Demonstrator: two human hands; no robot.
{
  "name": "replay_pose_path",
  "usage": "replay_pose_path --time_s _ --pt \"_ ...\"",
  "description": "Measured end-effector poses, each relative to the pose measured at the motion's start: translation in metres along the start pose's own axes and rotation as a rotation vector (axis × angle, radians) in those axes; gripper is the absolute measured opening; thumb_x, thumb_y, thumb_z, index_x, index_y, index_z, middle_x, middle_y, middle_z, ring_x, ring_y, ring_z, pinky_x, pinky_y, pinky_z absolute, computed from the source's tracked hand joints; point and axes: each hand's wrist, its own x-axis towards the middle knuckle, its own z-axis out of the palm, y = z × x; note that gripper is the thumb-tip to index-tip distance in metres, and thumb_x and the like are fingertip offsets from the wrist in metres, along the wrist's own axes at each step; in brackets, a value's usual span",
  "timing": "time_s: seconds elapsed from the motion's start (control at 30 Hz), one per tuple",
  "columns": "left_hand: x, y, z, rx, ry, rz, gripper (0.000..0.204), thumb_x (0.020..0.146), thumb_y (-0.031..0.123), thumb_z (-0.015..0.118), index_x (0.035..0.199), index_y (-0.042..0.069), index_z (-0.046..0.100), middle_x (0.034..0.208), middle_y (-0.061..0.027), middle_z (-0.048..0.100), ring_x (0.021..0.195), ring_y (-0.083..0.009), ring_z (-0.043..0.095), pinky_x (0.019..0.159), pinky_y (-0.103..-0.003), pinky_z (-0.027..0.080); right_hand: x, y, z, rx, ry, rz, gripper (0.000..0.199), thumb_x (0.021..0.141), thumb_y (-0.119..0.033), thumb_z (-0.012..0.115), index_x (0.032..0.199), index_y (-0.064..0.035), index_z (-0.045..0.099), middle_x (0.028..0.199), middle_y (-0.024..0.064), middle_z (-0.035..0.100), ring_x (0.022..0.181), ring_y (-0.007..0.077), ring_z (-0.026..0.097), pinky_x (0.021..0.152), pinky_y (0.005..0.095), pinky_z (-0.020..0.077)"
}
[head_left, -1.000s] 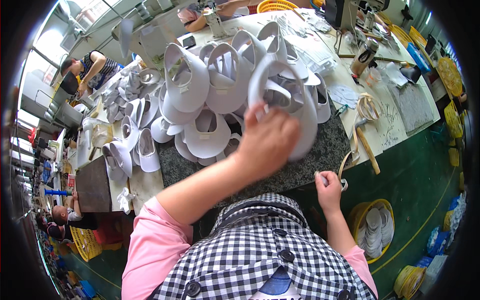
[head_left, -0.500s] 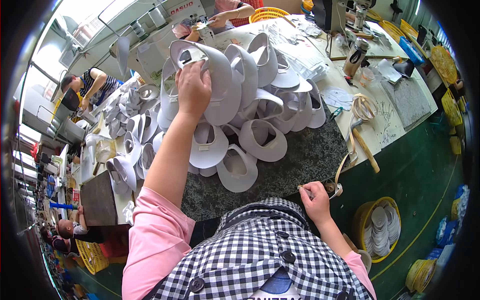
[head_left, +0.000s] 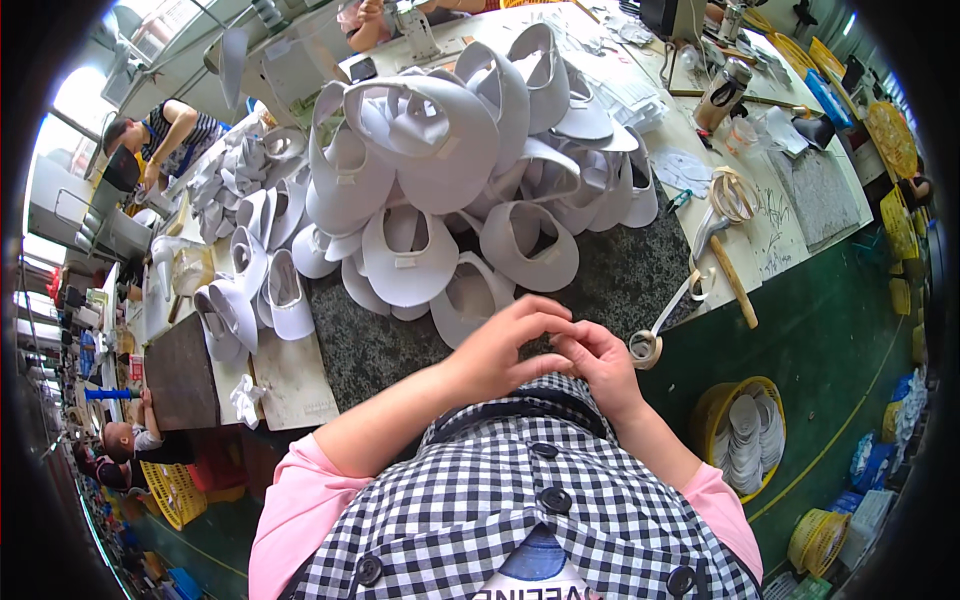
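Note:
Over the near edge of the dark speckled slab [head_left: 620,290], my hands meet at their fingertips. My left hand [head_left: 505,350] is closed, its thumb and fingers drawn together toward the right one. Thumb and fingers of my right hand [head_left: 603,368] are pinched, and whatever is between the fingertips is too small or hidden to name. Just right of that hand lies a small roll of pale tape [head_left: 645,349], its strip running up the table. Beyond my hands rises a heap of white visors [head_left: 428,130], the nearest one [head_left: 470,297] partly covered by my left hand.
A wooden-handled hammer [head_left: 735,285] lies at the table's right edge near a coil of tape [head_left: 733,195]. Farther back stands a thermos [head_left: 722,95]. A yellow basket of white pieces [head_left: 712,400] is on the floor at right. A co-worker [head_left: 180,140] works at far left.
My left hand has left the top visor of the heap and come down to meet my right hand. The right hand has shifted slightly left. Some visors in the heap have moved.

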Motion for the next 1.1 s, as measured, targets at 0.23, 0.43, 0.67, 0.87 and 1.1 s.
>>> replay_pose_path --time_s 0.23,0.43,0.67,0.87,1.1 --pt "-0.039 -0.008 0.005 -0.044 0.233 -0.222 0.029 0.081 0.007 0.076 0.107 0.005 0.065 0.098 -0.0055 0.062 0.087 -0.0153 0.062 0.079 -0.029 0.051 0.009 0.021 0.011 -0.079 -0.079 -0.022 0.013 0.096 -0.013 0.060 0.100 -0.0019 0.065 0.113 0.0039 0.056 0.091 0.0092 0.057 0.082 0.0231 0.0482" --pt "-0.065 -0.029 0.008 -0.094 0.413 -0.251 0.018 0.084 0.000 0.068 0.102 0.003 0.067 0.094 -0.0080 0.063 0.083 -0.0186 0.064 0.077 -0.029 0.052 0.019 0.015 0.027 0.120 -0.244 0.030 0.013 0.096 -0.016 0.059 0.095 -0.0041 0.063 0.121 0.0069 0.055 0.085 0.0088 0.056 0.075 0.0212 0.0455" --pt "-0.089 -0.042 0.015 -0.028 0.339 -0.305 0.036 0.076 0.009 0.077 0.110 0.006 0.065 0.109 -0.0103 0.062 0.104 -0.0260 0.059 0.091 -0.035 0.047 0.024 0.016 0.038 0.192 -0.274 0.177 0.014 0.099 -0.018 0.055 0.103 -0.0040 0.056 0.085 0.0064 0.064 0.067 0.0129 0.061 0.060 0.0238 0.0492" --pt "-0.100 -0.036 0.001 -0.199 0.383 -0.288 0.040 0.081 0.015 0.076 0.117 0.006 0.061 0.107 -0.0111 0.060 0.096 -0.0246 0.062 0.086 -0.033 0.050 0.025 0.033 0.056 -0.319 -0.133 0.110 0.017 0.092 -0.015 0.068 0.087 0.0006 0.064 0.078 0.0040 0.066 0.066 0.0075 0.060 0.060 0.0218 0.0488" --pt "-0.125 -0.036 -0.039 0.123 0.405 -0.373 0.039 0.083 0.018 0.073 0.118 0.006 0.060 0.095 -0.0115 0.063 0.086 -0.0262 0.064 0.075 -0.035 0.051 0.034 0.039 0.069 -0.497 -0.123 0.181 0.023 0.089 -0.017 0.071 0.076 -0.0031 0.060 0.064 -0.0011 0.059 0.051 0.0047 0.052 0.048 0.0186 0.0416"
